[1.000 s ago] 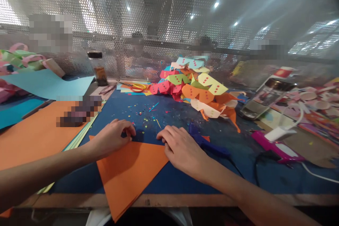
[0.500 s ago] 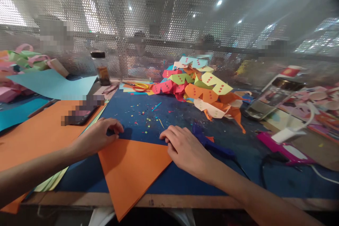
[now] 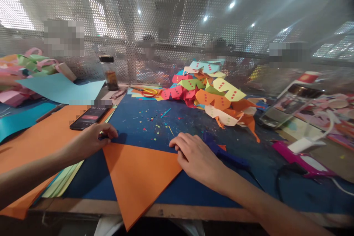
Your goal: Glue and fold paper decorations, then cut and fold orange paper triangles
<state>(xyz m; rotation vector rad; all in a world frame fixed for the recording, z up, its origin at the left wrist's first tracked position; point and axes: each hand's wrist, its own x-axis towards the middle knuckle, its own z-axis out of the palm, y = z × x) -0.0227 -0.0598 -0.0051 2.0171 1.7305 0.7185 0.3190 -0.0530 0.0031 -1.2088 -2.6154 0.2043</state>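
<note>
Orange paper sheet (image 3: 141,177), lower centre of frame: plain, matte, smooth, roughly triangular outline, long straight edge at top, point toward viewer hanging past the table edge (image 3: 215,210). Lower right edge shows more than one layer; looks folded or stacked.

Left hand (image 3: 92,138) at sheet's upper left corner, fingers loosely curled, thumb near index; can't tell if it pinches the paper. Right hand (image 3: 197,156) palm down over sheet's right corner, fingers slightly bent and spread along it, not clenched, no grasp.

Containers: upper left of centre, upright clear bottle (image 3: 111,75), dark lid, brown contents in lower part, exact contents unclear. Right side, larger clear bottle (image 3: 284,107), dark lid, appears leaning in the view; contents too blurred to tell.

Nearby: phone (image 3: 90,117) on larger orange paper (image 3: 41,132), left; blue glue gun (image 3: 226,155) right of right hand; pile of folded paper pieces (image 3: 214,99) with small coloured squares, upper right of centre; yellow-handled scissors (image 3: 151,92) at its left.
</note>
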